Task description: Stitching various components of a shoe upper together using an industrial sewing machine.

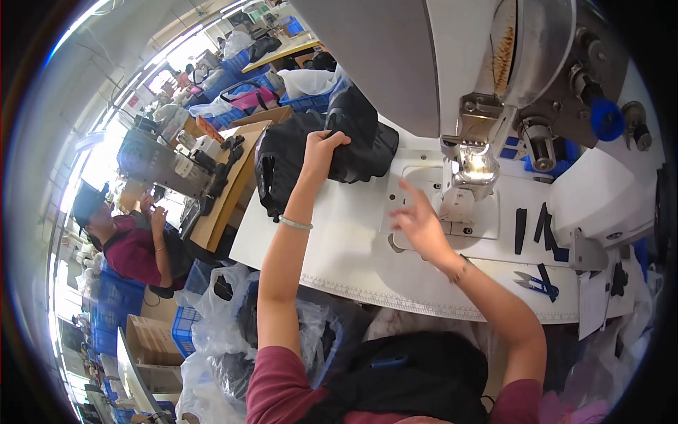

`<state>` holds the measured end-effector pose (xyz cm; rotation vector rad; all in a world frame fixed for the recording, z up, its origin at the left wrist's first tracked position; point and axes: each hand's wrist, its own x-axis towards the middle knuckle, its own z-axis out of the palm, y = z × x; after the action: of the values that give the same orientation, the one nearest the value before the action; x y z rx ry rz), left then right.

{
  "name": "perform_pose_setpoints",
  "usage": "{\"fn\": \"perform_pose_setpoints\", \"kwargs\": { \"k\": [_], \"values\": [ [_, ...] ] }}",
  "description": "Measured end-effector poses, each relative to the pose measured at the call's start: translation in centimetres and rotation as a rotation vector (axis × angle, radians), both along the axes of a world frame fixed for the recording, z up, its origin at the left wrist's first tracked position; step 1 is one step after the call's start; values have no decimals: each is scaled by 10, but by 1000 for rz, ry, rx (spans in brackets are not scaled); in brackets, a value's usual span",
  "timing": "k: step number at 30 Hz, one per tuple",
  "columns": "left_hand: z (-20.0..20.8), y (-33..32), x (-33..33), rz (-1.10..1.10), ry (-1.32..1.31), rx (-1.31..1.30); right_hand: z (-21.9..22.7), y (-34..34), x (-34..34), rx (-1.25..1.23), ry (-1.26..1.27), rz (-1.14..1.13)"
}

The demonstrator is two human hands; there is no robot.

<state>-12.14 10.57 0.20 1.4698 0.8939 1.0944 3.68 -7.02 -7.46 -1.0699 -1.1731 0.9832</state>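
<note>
While black fabric (357,152) slants lengthwise up-right, the left grip (323,150) pinches it, the right grip (422,226) spread.

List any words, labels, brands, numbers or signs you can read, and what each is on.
Nothing I can quote:
Ruled strip along the table's front edge: scale marks, too small to read.
Grey sewing machine in the left background: lettering on its side, small and blurred, not transcribed.
White paper at the table's right: any print too small to read.
Black fabric piece in the left hand: no lettering visible.
</note>
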Motion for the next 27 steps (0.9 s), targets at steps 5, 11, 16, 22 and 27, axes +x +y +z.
{"fn": "perform_pose_setpoints", "kwargs": {
  "k": [5,11,16,22,27],
  "values": [
    [-11,-4,5,-54,-10,-30,-17,97,-21,225,-807,-281],
    [2,-49,-12,105,-214,395,-44,125,-31,184,-1547,-422],
    [41,-91,-29,-38,-693,-21,-47,124,-36,201,-1549,-448],
    [45,-121,-30,-16,-785,-394,43,4,-27,-119,781,611],
    [32,-140,-3,-153,-842,-575,56,-59,-19,-230,534,460]
  ]
}}
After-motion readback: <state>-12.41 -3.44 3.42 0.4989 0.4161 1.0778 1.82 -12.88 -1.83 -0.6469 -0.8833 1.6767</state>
